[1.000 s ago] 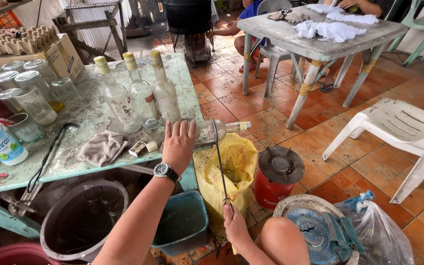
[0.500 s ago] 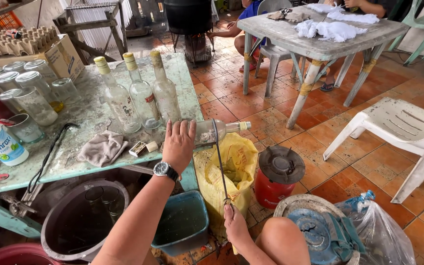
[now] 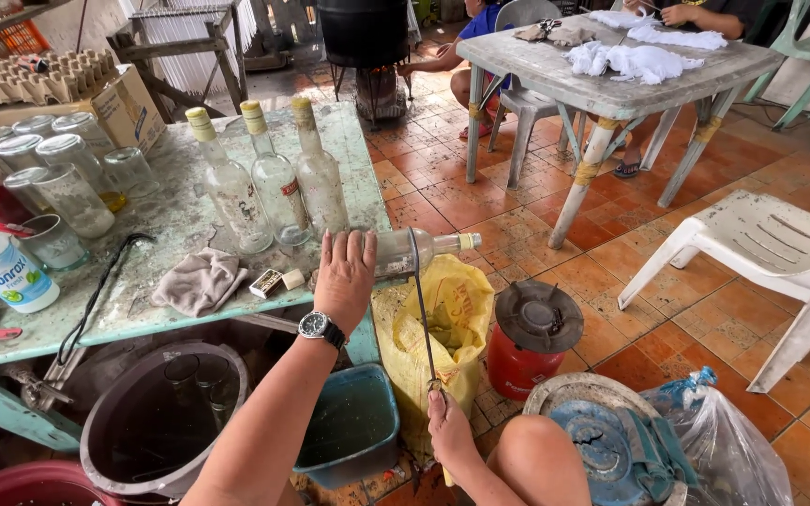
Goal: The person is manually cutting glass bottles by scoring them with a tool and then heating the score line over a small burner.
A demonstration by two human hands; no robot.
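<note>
bottle: a clear glass bottle (image 3: pixel 424 251) with a pale yellow cap was seen lying on its side at the table's edge, neck pointing to 3 o'clock and jutting past the edge over a yellow sack (image 3: pixel 461 319).
look: the glass was cloudy and smeared; a dark loop was wrapped around the shoulder of the bottle.
left hand: the left hand (image 3: pixel 344 276), a wristwatch (image 3: pixel 319 327) on its wrist, was pressed flat on the bottle's body, fingers spread and extended toward 12 o'clock, pinning it rather than gripping it.
right hand: the right hand (image 3: pixel 447 426) was closed around the lower end of a thin dark cord (image 3: pixel 422 314), which ran up toward 12 o'clock to the loop on the bottle.
table: a worn green table (image 3: pixel 171 225) was seen under the bottle.
at 11 o'clock of the left hand: three upright bottles (image 3: pixel 274 178) of the same kind were stood in a row.
at 9 o'clock: a grey rag (image 3: pixel 201 281) and a small matchbox (image 3: pixel 266 283) were lying.
at 3 o'clock of the sack: a red canister (image 3: pixel 532 342) was set on the tiled floor.
</note>
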